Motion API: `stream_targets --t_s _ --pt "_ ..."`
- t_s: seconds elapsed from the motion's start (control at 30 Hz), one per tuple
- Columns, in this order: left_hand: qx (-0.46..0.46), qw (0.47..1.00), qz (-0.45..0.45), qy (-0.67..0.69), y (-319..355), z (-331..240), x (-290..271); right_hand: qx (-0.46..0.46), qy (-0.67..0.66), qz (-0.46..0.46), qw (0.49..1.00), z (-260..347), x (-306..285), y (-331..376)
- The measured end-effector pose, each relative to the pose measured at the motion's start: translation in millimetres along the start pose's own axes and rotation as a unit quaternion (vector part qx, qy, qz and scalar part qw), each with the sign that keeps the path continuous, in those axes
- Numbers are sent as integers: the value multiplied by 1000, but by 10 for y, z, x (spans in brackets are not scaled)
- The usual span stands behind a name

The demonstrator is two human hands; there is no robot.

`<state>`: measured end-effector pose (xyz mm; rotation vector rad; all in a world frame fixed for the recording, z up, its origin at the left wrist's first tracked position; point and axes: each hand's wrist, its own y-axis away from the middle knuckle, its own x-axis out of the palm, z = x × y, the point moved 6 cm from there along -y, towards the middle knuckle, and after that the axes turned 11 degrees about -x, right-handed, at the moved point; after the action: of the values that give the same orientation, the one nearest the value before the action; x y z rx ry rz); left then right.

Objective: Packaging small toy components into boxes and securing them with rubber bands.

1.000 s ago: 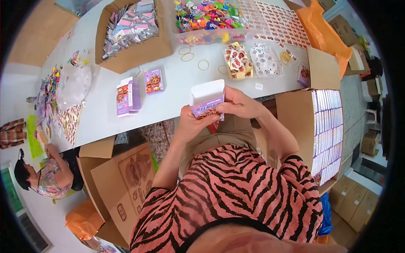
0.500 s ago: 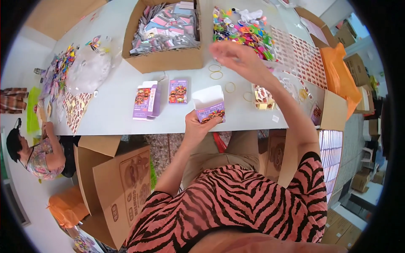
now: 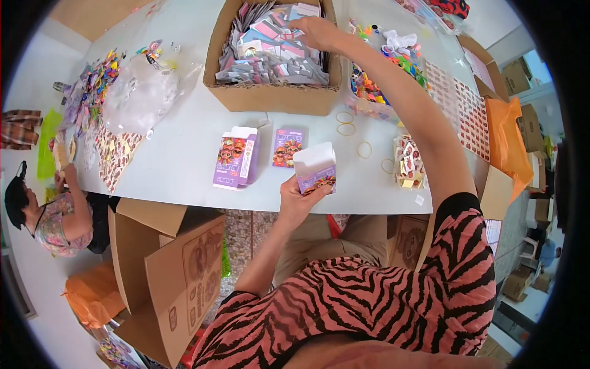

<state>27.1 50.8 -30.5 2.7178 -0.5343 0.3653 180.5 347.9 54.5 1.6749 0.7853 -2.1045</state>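
Note:
My left hand [image 3: 298,200] grips a small purple printed carton [image 3: 318,180] near the table's front edge. The carton's white top flap stands up and its mouth faces me. My right hand [image 3: 316,32] reaches over the large cardboard box [image 3: 270,98], fingers apart and at the flat grey, pink and blue packets [image 3: 270,52] inside. Whether a fingertip touches a packet is hard to see. Left of my carton stands another purple carton [image 3: 230,160] with its flap raised. Beside it lies a flat purple card or pack [image 3: 287,147].
Rubber bands [image 3: 346,129] lie right of the big box. Behind my right forearm is a tray of colourful small toys [image 3: 369,92]. A stack of printed stickers [image 3: 409,163] sits at the right. A co-worker [image 3: 58,221] works at far left, near an open carton [image 3: 147,270].
My right hand has moved left and away from me, from beside the large box to over its packets. The view has shifted; my left hand still holds the carton.

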Motion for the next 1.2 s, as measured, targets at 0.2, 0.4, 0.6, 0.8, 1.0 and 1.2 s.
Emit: stream_targets --t_s 0.2,0.4,0.6,0.8,1.0,1.2 --pt "1 1000 -2 -18 -112 2 -75 87 -16 -20 996 -134 305 -542" --pt "-4 1000 -18 0 -113 106 -176 102 -36 -52 993 -305 561 -839" --pt "-18 999 -27 4 -112 108 -207 78 -221 -158 959 -419 605 -869" --pt "-2 999 -45 1 -94 25 -293 -34 -31 -344 938 -205 -116 -410" --pt "24 999 -44 -8 -129 -127 -230 43 -213 -299 929 -33 -920 374" --pt "59 997 -44 -24 -132 -266 -57 54 -247 -251 934 279 -1164 853"
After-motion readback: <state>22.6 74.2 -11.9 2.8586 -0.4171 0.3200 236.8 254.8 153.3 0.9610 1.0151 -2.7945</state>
